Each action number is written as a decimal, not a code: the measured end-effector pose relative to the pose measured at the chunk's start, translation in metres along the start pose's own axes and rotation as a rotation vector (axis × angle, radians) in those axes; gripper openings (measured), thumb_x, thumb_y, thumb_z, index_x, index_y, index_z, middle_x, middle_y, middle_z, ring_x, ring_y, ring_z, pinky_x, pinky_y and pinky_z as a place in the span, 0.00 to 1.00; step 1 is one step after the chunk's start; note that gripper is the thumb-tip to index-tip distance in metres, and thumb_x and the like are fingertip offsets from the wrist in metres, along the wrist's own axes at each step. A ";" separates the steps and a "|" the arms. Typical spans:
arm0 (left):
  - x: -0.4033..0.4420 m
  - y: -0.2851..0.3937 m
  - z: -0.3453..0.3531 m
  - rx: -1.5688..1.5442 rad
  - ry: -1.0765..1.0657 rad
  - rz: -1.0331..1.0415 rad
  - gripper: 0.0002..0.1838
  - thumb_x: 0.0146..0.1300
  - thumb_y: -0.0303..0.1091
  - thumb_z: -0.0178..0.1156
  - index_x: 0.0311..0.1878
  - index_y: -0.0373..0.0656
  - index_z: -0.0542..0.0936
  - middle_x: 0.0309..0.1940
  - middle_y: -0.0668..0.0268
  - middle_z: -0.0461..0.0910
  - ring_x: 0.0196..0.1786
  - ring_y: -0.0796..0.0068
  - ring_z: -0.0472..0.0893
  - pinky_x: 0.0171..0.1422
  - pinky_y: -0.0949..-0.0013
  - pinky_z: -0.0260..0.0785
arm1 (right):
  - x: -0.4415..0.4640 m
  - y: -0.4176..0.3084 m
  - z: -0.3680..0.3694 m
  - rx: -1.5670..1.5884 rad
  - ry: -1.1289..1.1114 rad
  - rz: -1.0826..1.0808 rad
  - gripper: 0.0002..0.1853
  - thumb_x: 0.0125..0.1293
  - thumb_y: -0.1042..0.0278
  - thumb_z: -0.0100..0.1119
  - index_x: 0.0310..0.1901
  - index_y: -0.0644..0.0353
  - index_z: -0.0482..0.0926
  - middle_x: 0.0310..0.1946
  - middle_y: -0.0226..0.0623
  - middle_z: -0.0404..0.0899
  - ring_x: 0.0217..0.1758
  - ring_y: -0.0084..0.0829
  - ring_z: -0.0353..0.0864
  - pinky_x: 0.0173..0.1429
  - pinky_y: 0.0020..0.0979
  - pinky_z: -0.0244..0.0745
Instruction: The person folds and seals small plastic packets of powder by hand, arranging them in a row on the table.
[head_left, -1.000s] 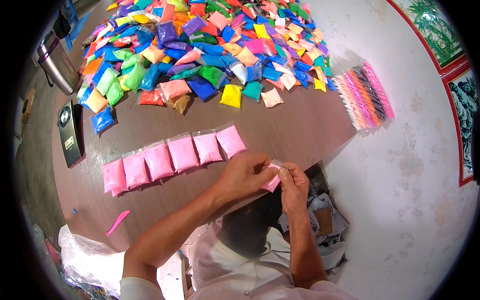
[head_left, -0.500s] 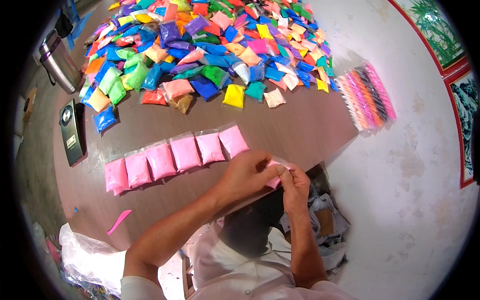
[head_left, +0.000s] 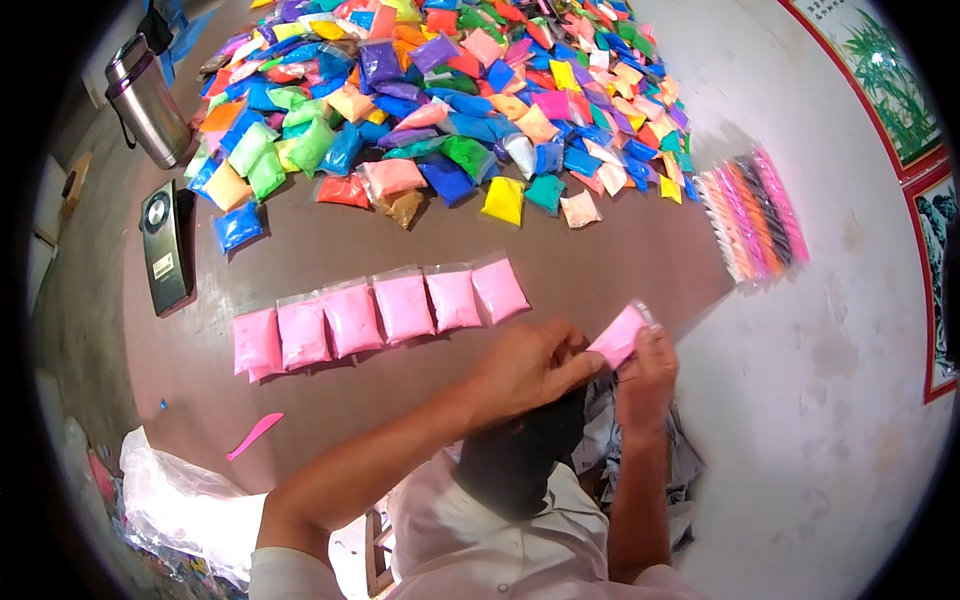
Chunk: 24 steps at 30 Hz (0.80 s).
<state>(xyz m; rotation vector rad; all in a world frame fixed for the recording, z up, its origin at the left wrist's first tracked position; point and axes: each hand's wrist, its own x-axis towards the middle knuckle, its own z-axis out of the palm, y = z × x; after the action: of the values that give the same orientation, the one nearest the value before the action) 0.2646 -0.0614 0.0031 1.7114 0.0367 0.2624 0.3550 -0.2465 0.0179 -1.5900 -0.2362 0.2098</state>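
A small clear packet of pink clay-like filling [head_left: 618,336] is held up at the table's front right edge. My right hand [head_left: 648,375] pinches it along its right side, near the clear plastic end. At its lower left corner, my left hand [head_left: 535,362] has thumb and curled fingers closed on it; part of that grip is hidden. Several similar pink packets [head_left: 406,306] lie in a slanting row on the brown table [head_left: 620,250], left of and beyond my hands. Nearer the front left lies a pink plastic knife [head_left: 256,436].
A large heap of multicoloured packets [head_left: 440,110] covers the far table. At left stand a steel flask [head_left: 148,105] and a flat scale-like device [head_left: 166,250]. Wrapped striped sticks [head_left: 755,218] lie by the right wall. A white plastic bag [head_left: 185,500] hangs at front left.
Both hands have moved slightly right with the pink packet, which is now tilted up and shows more of its face. The whole view has shifted a little.
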 end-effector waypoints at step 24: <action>-0.011 -0.036 0.027 0.241 -0.174 0.498 0.13 0.66 0.38 0.62 0.43 0.38 0.84 0.41 0.52 0.86 0.47 0.50 0.85 0.56 0.53 0.76 | 0.046 -0.036 0.155 -0.405 -0.690 0.182 0.19 0.71 0.68 0.65 0.58 0.66 0.77 0.42 0.45 0.86 0.44 0.25 0.86 0.42 0.27 0.80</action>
<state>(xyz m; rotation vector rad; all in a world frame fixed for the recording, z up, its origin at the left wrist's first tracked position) 0.2638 -0.0842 -0.0371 1.9604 -0.5101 0.4900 0.3549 -0.0838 0.0494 -1.8937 -0.7011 0.9023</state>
